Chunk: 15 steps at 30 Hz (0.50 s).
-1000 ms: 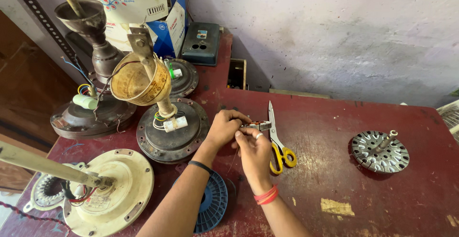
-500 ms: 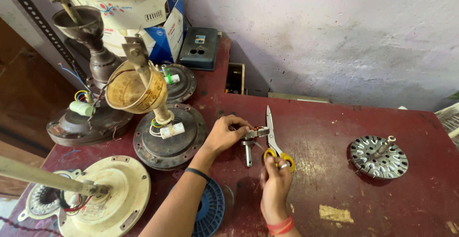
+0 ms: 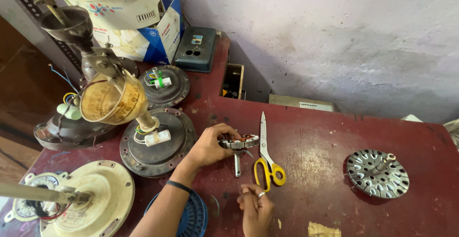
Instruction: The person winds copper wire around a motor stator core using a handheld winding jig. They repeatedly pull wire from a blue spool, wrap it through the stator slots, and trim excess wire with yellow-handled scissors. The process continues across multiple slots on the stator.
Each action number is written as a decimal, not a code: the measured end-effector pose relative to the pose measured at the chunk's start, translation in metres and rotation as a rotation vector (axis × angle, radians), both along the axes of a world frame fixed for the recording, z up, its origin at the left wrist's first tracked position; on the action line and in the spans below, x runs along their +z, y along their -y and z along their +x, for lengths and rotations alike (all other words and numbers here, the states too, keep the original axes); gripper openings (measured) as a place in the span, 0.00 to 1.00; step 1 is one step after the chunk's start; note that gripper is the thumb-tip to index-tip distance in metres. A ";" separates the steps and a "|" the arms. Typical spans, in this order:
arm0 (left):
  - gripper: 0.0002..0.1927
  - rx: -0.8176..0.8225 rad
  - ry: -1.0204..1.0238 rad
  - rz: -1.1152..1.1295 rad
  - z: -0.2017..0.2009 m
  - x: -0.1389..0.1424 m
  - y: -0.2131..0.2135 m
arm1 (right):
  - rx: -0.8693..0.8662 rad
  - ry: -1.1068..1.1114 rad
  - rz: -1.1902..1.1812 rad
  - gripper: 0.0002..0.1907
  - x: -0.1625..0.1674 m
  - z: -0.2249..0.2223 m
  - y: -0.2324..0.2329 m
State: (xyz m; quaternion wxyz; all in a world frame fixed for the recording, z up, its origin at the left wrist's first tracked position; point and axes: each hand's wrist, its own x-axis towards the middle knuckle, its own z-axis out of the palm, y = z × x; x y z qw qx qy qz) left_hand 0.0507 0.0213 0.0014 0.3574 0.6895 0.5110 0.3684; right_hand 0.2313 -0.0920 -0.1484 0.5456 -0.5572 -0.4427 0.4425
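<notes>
Motor stator (image 3: 240,143) with shaft pointing down toward the person, pinched in left hand (image 3: 210,146) above the maroon table (image 3: 325,141); right hand (image 3: 256,207), loosely curled, empty, just below; scissors (image 3: 267,153) alongside.

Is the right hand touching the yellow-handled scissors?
Apart. The head view shows bare red table between the right hand and the yellow-handled scissors; its fingers curl just below the handle loops.
</notes>
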 end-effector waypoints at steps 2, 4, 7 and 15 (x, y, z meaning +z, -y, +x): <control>0.19 0.008 -0.015 -0.005 0.000 0.000 0.000 | -0.043 -0.036 -0.003 0.12 0.004 -0.002 0.001; 0.20 -0.007 -0.015 0.030 -0.001 0.001 0.000 | -0.117 -0.075 -0.021 0.16 0.008 -0.007 0.000; 0.19 -0.011 -0.014 0.025 -0.001 0.001 0.000 | -0.141 -0.046 0.104 0.18 0.014 -0.010 0.000; 0.20 -0.020 -0.036 0.047 0.002 0.002 -0.002 | -0.153 0.250 0.251 0.15 0.040 -0.012 0.001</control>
